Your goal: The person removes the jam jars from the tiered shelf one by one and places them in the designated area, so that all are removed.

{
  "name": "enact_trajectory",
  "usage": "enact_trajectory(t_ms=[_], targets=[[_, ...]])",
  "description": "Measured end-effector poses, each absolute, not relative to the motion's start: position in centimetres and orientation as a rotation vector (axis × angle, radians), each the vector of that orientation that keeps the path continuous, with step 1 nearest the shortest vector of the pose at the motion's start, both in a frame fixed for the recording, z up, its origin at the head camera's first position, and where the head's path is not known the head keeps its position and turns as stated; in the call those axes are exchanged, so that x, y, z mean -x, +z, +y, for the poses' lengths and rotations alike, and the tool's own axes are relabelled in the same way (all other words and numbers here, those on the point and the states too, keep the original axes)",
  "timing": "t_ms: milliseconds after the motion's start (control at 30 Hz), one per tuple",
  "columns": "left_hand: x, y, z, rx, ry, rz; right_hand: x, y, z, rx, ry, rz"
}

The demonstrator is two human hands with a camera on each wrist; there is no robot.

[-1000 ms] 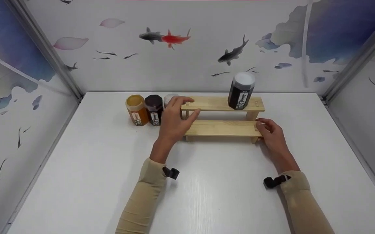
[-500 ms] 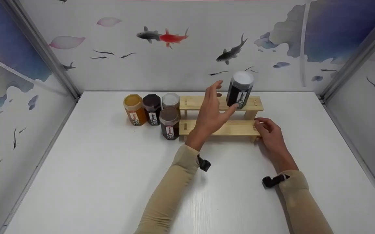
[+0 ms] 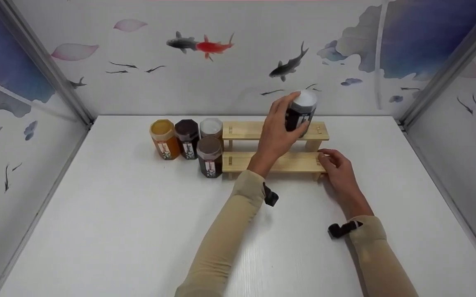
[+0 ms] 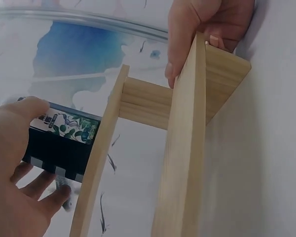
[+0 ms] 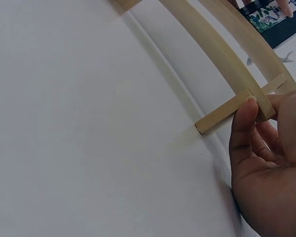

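A dark jar with a white lid stands on the right part of the upper board of a two-tier wooden rack. My left hand holds this jar, thumb at the front over the label and fingers around the far left side. In the left wrist view, the jar's base meets the upper board. My right hand pinches the right end of the lower board; the right wrist view shows its thumb pressed to the board's end beside a wooden leg.
Left of the rack, several jars stand on the white table: an amber one, a dark one, a white-lidded one and a brown-lidded one in front. A printed wall rises behind.
My left hand has moved right from beside the left jars to the dark jar on the upper board and taken hold of it. The right hand keeps its pinch on the lower board.
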State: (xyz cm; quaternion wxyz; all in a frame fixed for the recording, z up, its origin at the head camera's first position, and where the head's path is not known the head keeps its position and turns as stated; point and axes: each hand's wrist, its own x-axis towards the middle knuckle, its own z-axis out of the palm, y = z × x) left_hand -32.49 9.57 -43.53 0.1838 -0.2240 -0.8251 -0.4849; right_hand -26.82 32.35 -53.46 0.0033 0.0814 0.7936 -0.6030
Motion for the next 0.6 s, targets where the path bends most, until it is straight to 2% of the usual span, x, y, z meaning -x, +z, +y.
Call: enact_trajectory(t_ms=[367,600], targets=[[32.3,-43.3,10.5,0.589,-1.291,-2.259,27.0,-53.4,32.6,-0.251,-1.878,2.494],[31.2,-43.8,9.4,0.622,-1.250,-2.217,27.0,-53.7,32.5,-0.235,-1.951,2.450]])
